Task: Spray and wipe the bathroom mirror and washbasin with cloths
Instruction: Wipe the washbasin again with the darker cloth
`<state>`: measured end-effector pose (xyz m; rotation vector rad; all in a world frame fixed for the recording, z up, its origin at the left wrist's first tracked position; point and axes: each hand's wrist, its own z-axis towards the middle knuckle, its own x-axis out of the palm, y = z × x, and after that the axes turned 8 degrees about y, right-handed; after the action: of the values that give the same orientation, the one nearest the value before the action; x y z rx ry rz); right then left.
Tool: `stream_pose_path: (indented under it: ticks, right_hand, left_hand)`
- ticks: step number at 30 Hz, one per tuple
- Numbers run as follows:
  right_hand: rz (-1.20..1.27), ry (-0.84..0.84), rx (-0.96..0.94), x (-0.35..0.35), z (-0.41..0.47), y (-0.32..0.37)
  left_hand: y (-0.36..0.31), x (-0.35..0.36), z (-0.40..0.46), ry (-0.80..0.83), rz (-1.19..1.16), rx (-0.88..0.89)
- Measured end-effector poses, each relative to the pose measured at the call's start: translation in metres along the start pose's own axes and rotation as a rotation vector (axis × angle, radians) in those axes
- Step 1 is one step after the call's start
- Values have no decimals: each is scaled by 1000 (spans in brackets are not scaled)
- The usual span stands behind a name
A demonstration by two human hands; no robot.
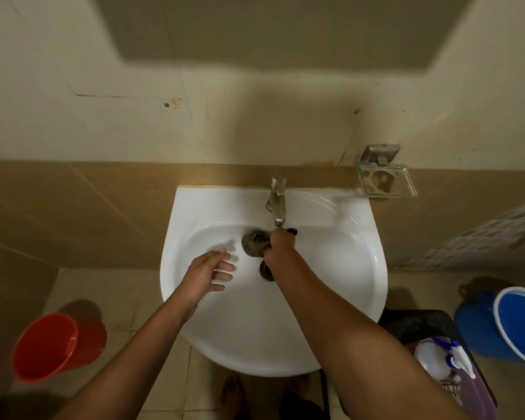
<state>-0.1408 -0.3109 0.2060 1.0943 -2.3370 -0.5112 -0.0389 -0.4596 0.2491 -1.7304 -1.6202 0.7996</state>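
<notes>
Right hand (pixel 281 242) grips the dark cloth (pixel 255 242) under the tap (pixel 278 204), at 12 o'clock in the washbasin (pixel 331 268); left hand (pixel 208 272) fingers spread (idle); wiping judged unfinished

An orange bucket (pixel 55 347) stands on the tiled floor at lower left, and a blue bucket (pixel 515 324) with a pale rim stands at lower right. A metal soap holder (pixel 384 177) is fixed to the wall at upper right, beside the brown tile band (pixel 73 207).
</notes>
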Motion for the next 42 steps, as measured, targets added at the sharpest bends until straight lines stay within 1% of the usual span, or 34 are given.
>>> stream_pose_path:
  ticks: [4, 7, 10, 12, 15, 16, 17, 20, 22, 23, 27, 34, 39, 42]
  right_hand:
    - [160, 154, 21, -10, -17, -15]
    - [205, 290, 70, -19, -34, -20]
    - [107, 422, 80, -30, -58, -23]
    - [28, 451, 45, -39, -74, -25]
    - [-26, 534, 3, -53, -96, -28]
    - [-55, 565, -22, -59, -106, -27]
    - [-91, 585, -56, -64, -114, -27]
    - [-207, 639, -150, -78, -137, -22]
    - [-246, 646, -196, -88, -148, -17]
    - [-256, 649, -218, -94, -153, -14]
    - [-321, 597, -301, -119, -164, -2]
    - [-415, 441, -375, -171, -174, 20]
    - [-347, 380, -439, -232, -179, 43]
    - [-276, 329, -481, -280, -181, 62]
  left_hand:
    - [6, -14, -1, -21, -38, 6]
    - [9, -17, -4, -26, -40, 19]
    - [7, -21, -7, -48, -72, 67]
    - [3, -25, -10, -86, -102, 123]
    - [0, -28, -11, -161, -40, 216]
    - [-1, -28, -12, -155, 2, 216]
    - [-3, -27, -14, -111, 43, 201]
    - [-9, -16, -19, 130, 104, 117]
    - [-15, -4, -29, 263, 80, 133]
    - [-17, 3, -33, 296, 55, 157]
    - [-26, 28, -40, 329, 11, 261]
    - [-43, 95, -50, 355, 82, 300]
    - [-45, 162, -60, 445, 115, 301]
    - [-42, 212, -65, 561, 164, 270]
